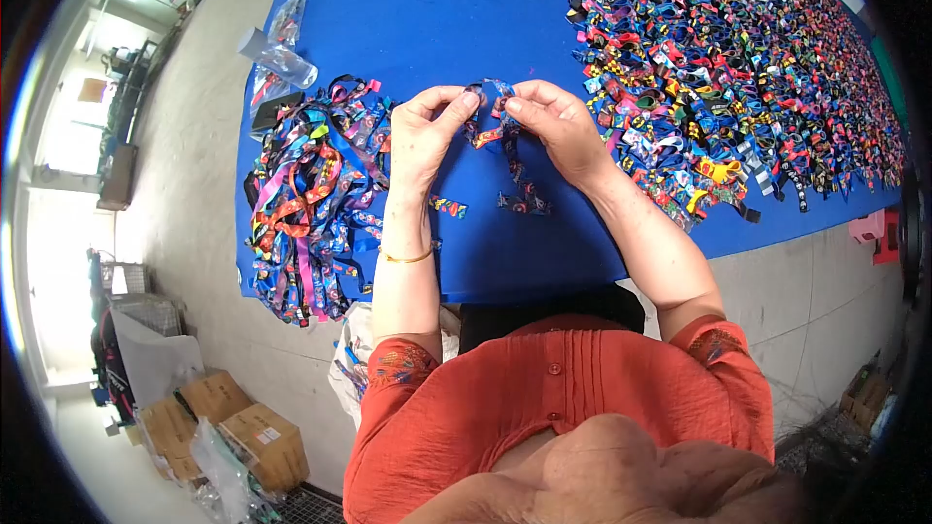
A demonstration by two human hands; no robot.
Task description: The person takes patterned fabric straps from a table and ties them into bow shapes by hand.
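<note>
Over the blue table, my left hand [427, 132] pinches one part of a patterned dark blue ribbon strap [515, 160]. My right hand [563, 128] pinches the same strap a short way to the right. The strap bends into a loop between the hands, and its ends hang down over the blue surface. A short colourful strap end [449, 207] shows beside my left wrist. To the left of my left hand lies a loose heap of multicoloured ribbons [316, 199].
Many rows of looped colourful straps [718, 68] cover the table's right part. A clear bottle [282, 60] lies at the left by a black item [277, 113]. Cardboard boxes [262, 442] stand on the floor at lower left, and a white bag [351, 369] is below the blue table [417, 0].
</note>
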